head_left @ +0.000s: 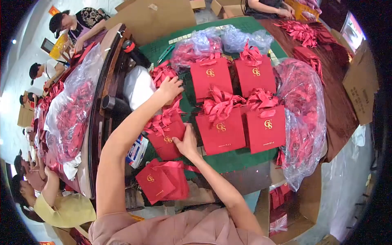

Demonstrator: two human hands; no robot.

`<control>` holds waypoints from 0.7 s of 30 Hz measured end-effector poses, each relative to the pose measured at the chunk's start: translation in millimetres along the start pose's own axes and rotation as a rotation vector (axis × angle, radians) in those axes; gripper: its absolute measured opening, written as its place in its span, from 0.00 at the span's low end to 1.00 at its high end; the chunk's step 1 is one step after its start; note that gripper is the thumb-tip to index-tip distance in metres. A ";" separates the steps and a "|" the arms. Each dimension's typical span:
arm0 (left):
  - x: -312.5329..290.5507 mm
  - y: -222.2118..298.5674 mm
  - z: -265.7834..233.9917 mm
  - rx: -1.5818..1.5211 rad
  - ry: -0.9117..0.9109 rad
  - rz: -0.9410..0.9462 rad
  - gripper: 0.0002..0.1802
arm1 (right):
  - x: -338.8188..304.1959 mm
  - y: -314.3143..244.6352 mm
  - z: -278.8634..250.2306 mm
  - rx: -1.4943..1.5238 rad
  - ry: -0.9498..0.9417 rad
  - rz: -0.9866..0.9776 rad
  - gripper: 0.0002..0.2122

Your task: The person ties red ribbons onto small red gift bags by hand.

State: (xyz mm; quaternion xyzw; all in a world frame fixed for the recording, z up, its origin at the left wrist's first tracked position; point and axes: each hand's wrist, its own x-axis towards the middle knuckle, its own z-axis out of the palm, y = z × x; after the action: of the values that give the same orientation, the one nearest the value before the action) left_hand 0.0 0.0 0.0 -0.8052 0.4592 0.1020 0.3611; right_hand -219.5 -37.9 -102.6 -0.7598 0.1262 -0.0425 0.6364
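Red paper gift bags with gold print and red ribbon bows are stacked on a green mat (228,162). My right hand (186,141) is closed on the near edge of a red gift bag stack (166,141), its thumb across the front. Farther up the same column, my left hand (170,88) lies over red ribbons (162,72) with its fingers apart and bent. What is under its palm is hidden. To the right, upright stacks of gift bags (221,132) stand in two rows. Nearer my body, a few loose gift bags (161,181) lie fanned out at the table edge.
Clear plastic sacks of red bags (304,102) bulge at the right. An open cardboard box (304,208) sits below them. A green cutter (166,53), a dark cup (109,102) and a white packet (136,152) are on the left. Several people work around nearby tables.
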 end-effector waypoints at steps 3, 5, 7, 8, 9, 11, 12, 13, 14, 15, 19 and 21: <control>6.5 4.8 15.1 0.108 -0.044 0.015 0.42 | -3.2 2.7 7.3 -0.070 0.143 -0.105 0.33; 18.3 10.7 13.0 0.228 0.013 0.009 0.35 | 4.5 10.3 -4.9 -0.058 0.128 -0.118 0.33; 21.7 11.3 31.4 0.244 0.087 0.007 0.25 | 2.5 4.8 -2.9 -0.025 0.118 -0.114 0.33; 22.7 8.9 41.9 0.279 0.153 0.037 0.19 | 1.3 -0.1 -3.4 0.007 0.072 -0.087 0.33; 24.6 11.7 38.5 0.312 0.228 0.076 0.15 | 0.9 -0.2 -6.2 0.034 0.036 -0.053 0.34; 27.2 14.0 31.4 0.229 0.095 0.069 0.16 | 0.8 1.2 -6.2 0.034 0.046 -0.048 0.34; 22.3 12.6 34.9 0.198 0.258 0.068 0.15 | 0.8 1.7 -5.6 0.033 0.049 -0.051 0.34; 18.2 14.4 38.3 0.209 0.401 0.013 0.15 | 0.8 2.3 -5.5 0.035 0.051 -0.051 0.34; 15.3 15.6 41.1 0.218 0.545 -0.043 0.15 | 1.0 3.1 -5.6 0.023 0.060 -0.056 0.34; 12.8 13.9 38.1 0.226 0.448 -0.042 0.12 | 0.5 5.4 -3.9 0.011 0.068 -0.061 0.34; 9.5 9.0 33.5 0.248 0.289 0.030 0.10 | 1.2 6.6 -2.3 -0.006 0.154 -0.154 0.33; 13.7 11.6 34.9 0.293 0.238 -0.013 0.10 | -1.0 0.5 -6.1 0.024 0.051 -0.051 0.34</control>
State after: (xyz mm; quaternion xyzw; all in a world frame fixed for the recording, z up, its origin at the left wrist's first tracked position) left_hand 4.0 10.7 -37.6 -0.7535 0.5032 -0.0641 0.4183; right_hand -221.9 -43.6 -101.9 -0.7538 0.1224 -0.0799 0.6407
